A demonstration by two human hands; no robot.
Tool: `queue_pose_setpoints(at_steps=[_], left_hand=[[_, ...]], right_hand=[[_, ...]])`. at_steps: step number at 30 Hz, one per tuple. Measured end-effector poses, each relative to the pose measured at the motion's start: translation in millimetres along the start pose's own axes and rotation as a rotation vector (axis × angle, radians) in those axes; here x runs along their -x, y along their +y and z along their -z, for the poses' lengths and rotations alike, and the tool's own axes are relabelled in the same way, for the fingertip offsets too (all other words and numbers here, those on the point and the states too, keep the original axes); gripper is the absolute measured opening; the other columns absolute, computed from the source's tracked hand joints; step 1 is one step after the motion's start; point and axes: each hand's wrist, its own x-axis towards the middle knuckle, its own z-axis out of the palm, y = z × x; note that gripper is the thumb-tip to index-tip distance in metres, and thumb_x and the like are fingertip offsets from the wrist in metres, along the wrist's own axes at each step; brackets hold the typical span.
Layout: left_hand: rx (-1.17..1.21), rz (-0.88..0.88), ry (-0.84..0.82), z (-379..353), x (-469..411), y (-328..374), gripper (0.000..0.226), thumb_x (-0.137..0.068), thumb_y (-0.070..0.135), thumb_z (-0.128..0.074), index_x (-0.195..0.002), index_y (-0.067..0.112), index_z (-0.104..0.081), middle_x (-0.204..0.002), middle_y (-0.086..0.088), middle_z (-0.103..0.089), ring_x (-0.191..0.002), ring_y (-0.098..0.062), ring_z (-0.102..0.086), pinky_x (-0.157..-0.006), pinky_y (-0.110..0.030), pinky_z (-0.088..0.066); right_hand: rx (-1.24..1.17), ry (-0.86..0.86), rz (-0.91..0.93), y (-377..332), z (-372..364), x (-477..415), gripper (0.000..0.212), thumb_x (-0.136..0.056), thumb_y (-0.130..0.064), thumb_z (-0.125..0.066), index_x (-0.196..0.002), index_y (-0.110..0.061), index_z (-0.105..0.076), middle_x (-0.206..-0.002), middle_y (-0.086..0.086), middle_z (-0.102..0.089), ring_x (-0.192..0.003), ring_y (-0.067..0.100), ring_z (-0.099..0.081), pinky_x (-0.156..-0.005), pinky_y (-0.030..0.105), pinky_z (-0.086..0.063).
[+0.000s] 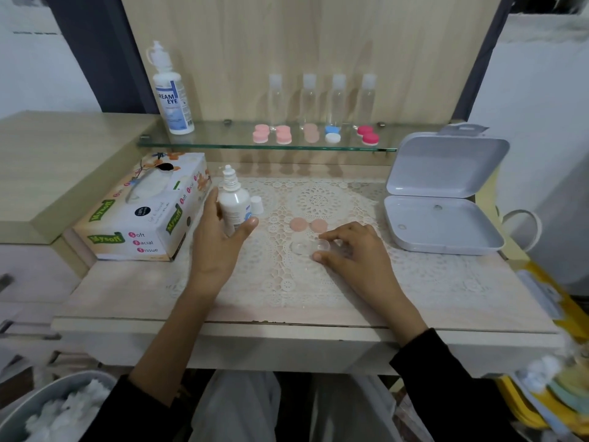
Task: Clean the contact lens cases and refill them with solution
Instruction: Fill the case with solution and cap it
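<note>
Your left hand (216, 247) wraps the small solution bottle (235, 205), thumb on its near right side and fingers round the far left, forearm reaching straight in from the table edge. That bottle stands upright with its nozzle bare; its white cap (257, 205) sits just right of your grip. Your right hand (353, 250) lies low over the lace mat (318, 193), palm down, index finger and thumb pinching the right cup of the clear lens case (302, 246), whose left cup pokes out past your fingertips. Both cups look open and transparent. Two peach lids (307, 224) lie flat just beyond that pinch, touching each other.
</note>
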Motion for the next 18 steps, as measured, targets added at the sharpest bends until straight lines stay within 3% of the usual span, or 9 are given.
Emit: queue_pose_setpoints(at_steps=[4,7,11,15,18], left_hand=[[-0.035,-0.034,-0.089,9,-8,-4,0.048,-0.08,0.028,-0.073,-0.124,0.02,-0.057,-0.118,0.006,-0.063,-0.11,-0.011,-0.058,-0.098,-0.036,-0.046],[-0.258,-0.211,-0.152,16,-10,3,0.054,-0.076,0.028,-0.077,-0.125,0.02,-0.058,-0.115,0.005,-0.057,-0.102,-0.009,-0.054,-0.091,-0.028,-0.043],[-0.59,-0.448,-0.26,23,-12,5,0.058,-0.071,0.024,-0.082,-0.124,0.018,-0.06,-0.113,0.004,-0.047,-0.094,-0.008,-0.047,-0.082,-0.033,-0.045],[-0.703,-0.554,-0.341,29,-18,6,0.058,-0.07,0.022,-0.082,-0.123,0.012,-0.061,-0.112,-0.004,-0.056,-0.094,-0.022,-0.057,-0.076,-0.042,-0.051],[-0.774,-0.628,-0.388,33,-23,5,0.058,-0.067,0.016,-0.085,-0.12,0.008,-0.063,-0.11,-0.01,-0.064,-0.095,-0.031,-0.06,-0.074,-0.044,-0.052]], right_hand=[[-0.006,0.003,-0.001,0,0,0,0.037,-0.077,-0.038,-0.078,-0.11,-0.022,-0.071,-0.099,-0.012,-0.057,-0.1,0.01,-0.045,-0.08,0.021,-0.035],[-0.012,0.006,0.009,0,0,1,0.038,-0.076,-0.039,-0.078,-0.109,-0.022,-0.071,-0.099,-0.013,-0.057,-0.1,0.009,-0.045,-0.079,0.018,-0.035],[-0.004,0.016,0.012,1,0,1,0.038,-0.076,-0.038,-0.078,-0.109,-0.021,-0.071,-0.099,-0.011,-0.058,-0.099,0.01,-0.045,-0.079,0.022,-0.036],[-0.004,0.019,0.018,0,-1,0,0.038,-0.076,-0.039,-0.078,-0.109,-0.022,-0.071,-0.099,-0.011,-0.058,-0.098,0.01,-0.045,-0.078,0.018,-0.035],[0.001,0.017,0.015,0,-2,0,0.038,-0.076,-0.038,-0.078,-0.109,-0.021,-0.071,-0.1,-0.009,-0.059,-0.099,0.01,-0.045,-0.08,0.024,-0.037]])
